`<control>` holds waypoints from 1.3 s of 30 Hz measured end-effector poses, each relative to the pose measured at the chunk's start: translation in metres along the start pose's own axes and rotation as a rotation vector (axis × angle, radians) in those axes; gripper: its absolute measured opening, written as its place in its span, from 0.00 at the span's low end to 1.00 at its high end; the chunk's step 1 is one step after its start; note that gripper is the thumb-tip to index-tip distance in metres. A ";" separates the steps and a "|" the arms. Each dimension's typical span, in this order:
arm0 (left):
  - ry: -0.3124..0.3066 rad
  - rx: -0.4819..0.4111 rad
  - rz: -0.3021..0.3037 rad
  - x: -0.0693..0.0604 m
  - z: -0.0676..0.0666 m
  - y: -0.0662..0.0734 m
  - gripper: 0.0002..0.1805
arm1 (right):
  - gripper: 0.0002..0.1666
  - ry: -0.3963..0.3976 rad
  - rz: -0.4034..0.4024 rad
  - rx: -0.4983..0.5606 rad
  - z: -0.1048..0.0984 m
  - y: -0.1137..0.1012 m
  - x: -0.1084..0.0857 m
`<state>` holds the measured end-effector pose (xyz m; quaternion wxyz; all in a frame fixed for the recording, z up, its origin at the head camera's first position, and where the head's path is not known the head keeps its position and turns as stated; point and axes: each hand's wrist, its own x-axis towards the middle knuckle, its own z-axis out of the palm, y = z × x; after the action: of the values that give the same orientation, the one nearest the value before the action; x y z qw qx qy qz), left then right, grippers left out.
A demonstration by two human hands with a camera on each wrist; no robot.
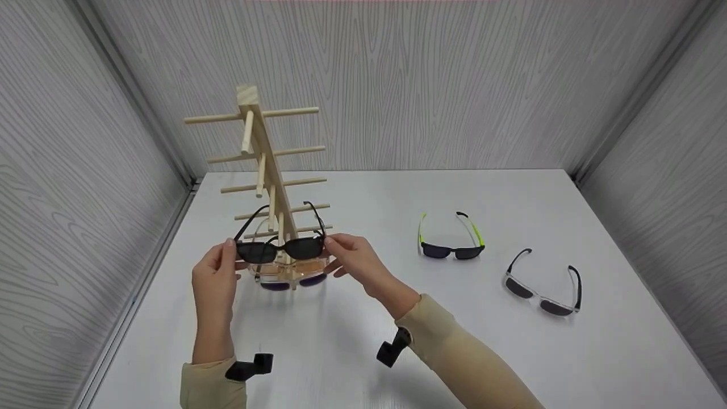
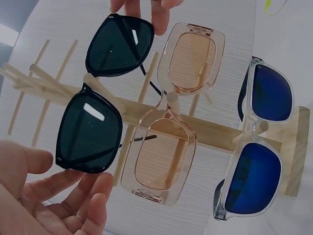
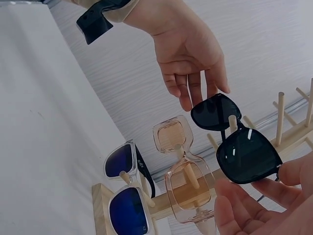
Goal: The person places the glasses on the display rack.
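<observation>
Both hands hold black sunglasses point(image 1: 304, 248) by their outer corners at the wooden rack point(image 1: 267, 153). My left hand point(image 1: 214, 284) pinches the left corner and my right hand point(image 1: 363, 264) the right one. In the left wrist view the dark lenses point(image 2: 90, 129) have a peg at the nose bridge; whether it bears their weight I cannot tell. Below them on the rack hang clear peach-framed glasses point(image 2: 176, 142) and, lowest, clear-framed sunglasses with blue lenses point(image 2: 254, 178). The right wrist view shows the black pair point(image 3: 249, 156) between the fingers of both hands.
On the white table point(image 1: 352, 363), right of the rack, lie sunglasses with yellow-green temples point(image 1: 467, 253) and, farther right, white-framed sunglasses point(image 1: 555, 308). Bare pegs point(image 1: 292, 112) stick out on the rack's upper part. Wood-grain panels point(image 1: 397, 85) stand at the back and sides.
</observation>
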<state>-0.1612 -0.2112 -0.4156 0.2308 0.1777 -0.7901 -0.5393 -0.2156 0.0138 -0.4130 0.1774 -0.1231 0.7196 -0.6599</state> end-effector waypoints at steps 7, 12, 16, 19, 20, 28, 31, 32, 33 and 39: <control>-0.009 0.001 -0.007 -0.004 -0.002 -0.006 0.27 | 0.18 0.017 -0.009 0.029 -0.004 0.007 -0.003; -0.018 0.011 -0.038 -0.009 -0.004 -0.009 0.28 | 0.19 0.011 0.006 0.059 -0.008 0.013 -0.006; -0.025 0.025 -0.048 -0.012 -0.005 -0.012 0.28 | 0.20 0.018 0.013 0.069 -0.012 0.017 -0.008; -0.025 0.034 -0.050 -0.016 -0.006 -0.014 0.27 | 0.19 0.030 0.019 0.070 -0.015 0.020 -0.010; -0.028 0.036 -0.051 -0.018 -0.006 -0.015 0.27 | 0.19 0.032 0.022 0.073 -0.016 0.021 -0.011; -0.079 0.063 -0.074 -0.027 -0.002 -0.019 0.28 | 0.20 0.034 0.039 0.080 -0.027 0.033 -0.018; -0.099 0.054 -0.084 -0.029 0.001 -0.022 0.29 | 0.19 0.045 0.054 0.080 -0.030 0.039 -0.020; -0.106 0.055 -0.087 -0.030 0.001 -0.022 0.29 | 0.19 0.048 0.056 0.083 -0.032 0.040 -0.021; -0.111 0.054 -0.089 -0.031 0.002 -0.023 0.29 | 0.19 0.051 0.058 0.084 -0.033 0.042 -0.021; -0.133 0.049 -0.105 -0.036 0.007 -0.030 0.28 | 0.19 0.064 0.083 0.101 -0.040 0.047 -0.027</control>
<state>-0.1344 -0.1977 -0.4523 0.1447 0.1886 -0.8063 -0.5417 -0.2053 0.0654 -0.4550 0.1873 -0.0631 0.6953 -0.6910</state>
